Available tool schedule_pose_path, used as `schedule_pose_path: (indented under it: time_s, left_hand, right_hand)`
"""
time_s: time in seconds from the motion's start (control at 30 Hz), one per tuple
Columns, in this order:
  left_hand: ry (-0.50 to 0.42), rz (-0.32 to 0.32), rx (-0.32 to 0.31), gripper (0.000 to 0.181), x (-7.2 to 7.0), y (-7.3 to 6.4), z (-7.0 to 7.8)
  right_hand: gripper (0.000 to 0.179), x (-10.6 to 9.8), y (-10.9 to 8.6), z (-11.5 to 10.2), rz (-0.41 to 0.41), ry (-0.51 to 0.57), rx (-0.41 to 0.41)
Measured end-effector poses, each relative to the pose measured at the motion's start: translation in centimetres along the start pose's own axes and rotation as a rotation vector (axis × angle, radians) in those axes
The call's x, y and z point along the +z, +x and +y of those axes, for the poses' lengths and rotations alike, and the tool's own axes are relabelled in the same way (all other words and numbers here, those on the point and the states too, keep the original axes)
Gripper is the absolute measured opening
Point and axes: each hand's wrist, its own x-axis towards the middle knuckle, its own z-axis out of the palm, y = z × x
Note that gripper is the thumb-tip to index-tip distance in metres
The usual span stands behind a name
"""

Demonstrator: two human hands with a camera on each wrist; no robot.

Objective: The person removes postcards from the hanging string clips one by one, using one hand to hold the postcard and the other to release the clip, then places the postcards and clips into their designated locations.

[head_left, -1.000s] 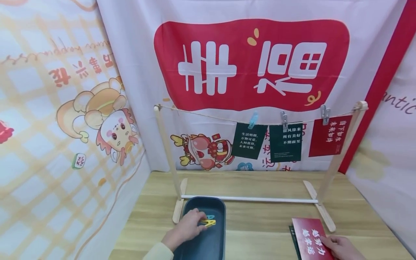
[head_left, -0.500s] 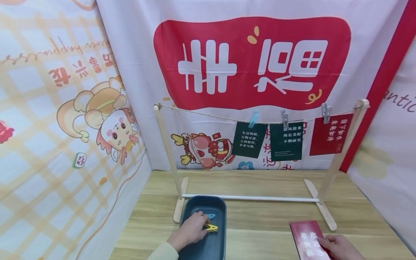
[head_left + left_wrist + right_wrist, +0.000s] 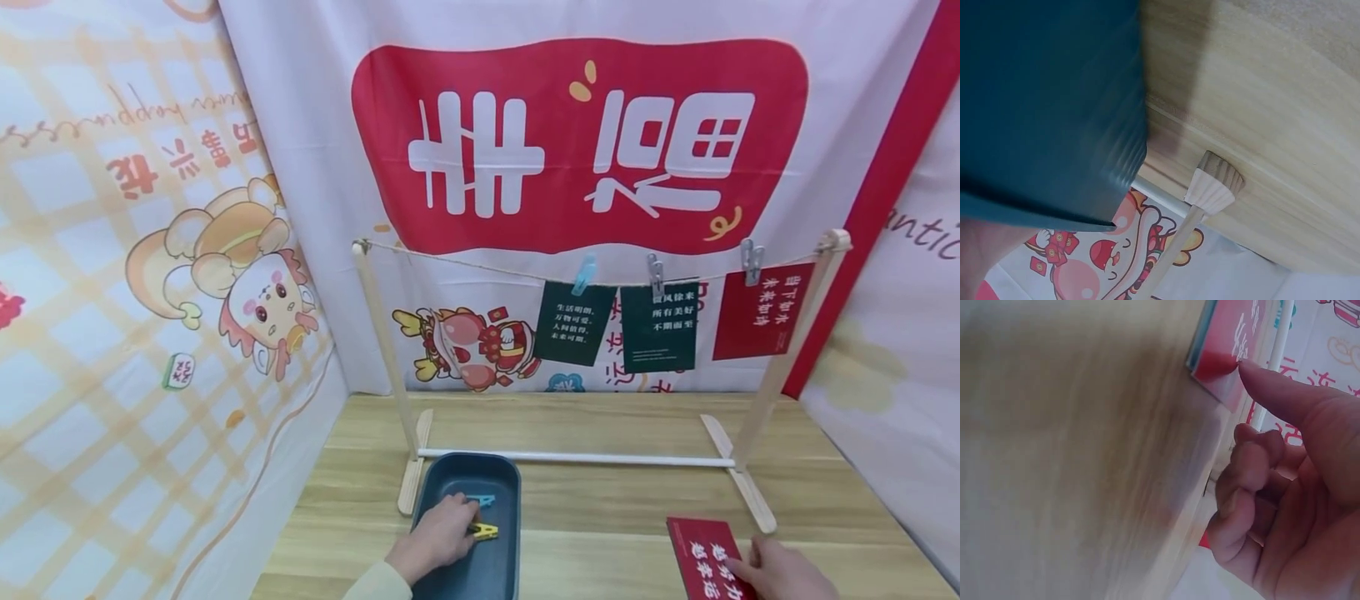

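In the head view, my left hand (image 3: 438, 535) reaches into the dark blue tray (image 3: 512, 558) and pinches a yellow clothespin (image 3: 486, 531). A blue clothespin (image 3: 483, 501) lies just beyond it in the tray. The tray's wall (image 3: 1054, 112) hides most of that hand in the left wrist view. At the right, my right hand (image 3: 780, 571) holds a red card (image 3: 708, 554) with white characters, thumb on its face. In the right wrist view the red card (image 3: 1225, 350) shows a teal edge beneath it, and the other fingers are curled beside it.
A wooden frame (image 3: 577, 457) stands behind the tray, with a string (image 3: 480, 264) across its top. Two green cards (image 3: 573, 325) (image 3: 660, 329) and a red card (image 3: 761, 312) hang from it by clothespins (image 3: 585, 275). Printed cloth (image 3: 300, 125) encloses the wooden table (image 3: 585, 517).
My left hand has drawn the yellow clothespin slightly nearer, away from the blue one. My right hand has lowered the red card a little, and the green card under it is now covered.
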Motion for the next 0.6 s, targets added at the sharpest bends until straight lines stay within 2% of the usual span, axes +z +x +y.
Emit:
schedule_pose_path:
  time_s: [0.13,0.4,0.5,0.6]
  left_hand:
    - [0.023,0.016,0.002,0.019,0.03,-0.09,0.17]
    - [0.041,0.033,-0.005,0.019,0.03,-0.12,0.3]
    - [0.034,0.062,-0.007,0.018,-0.3,-0.21,0.35]
    - [0.027,0.128,-0.001,0.016,-0.75,-0.33,0.46]
  right_hand:
    - [0.053,-0.03,0.01,-0.24,-0.007,-0.025,0.003]
    - [0.053,0.32,0.48,0.21,-0.003,-0.027,-0.001]
    - [0.054,0.24,0.65,0.18,-0.005,-0.029,-0.008]
    - [0.054,0.08,0.65,-0.06,-0.001,-0.036,-0.027]
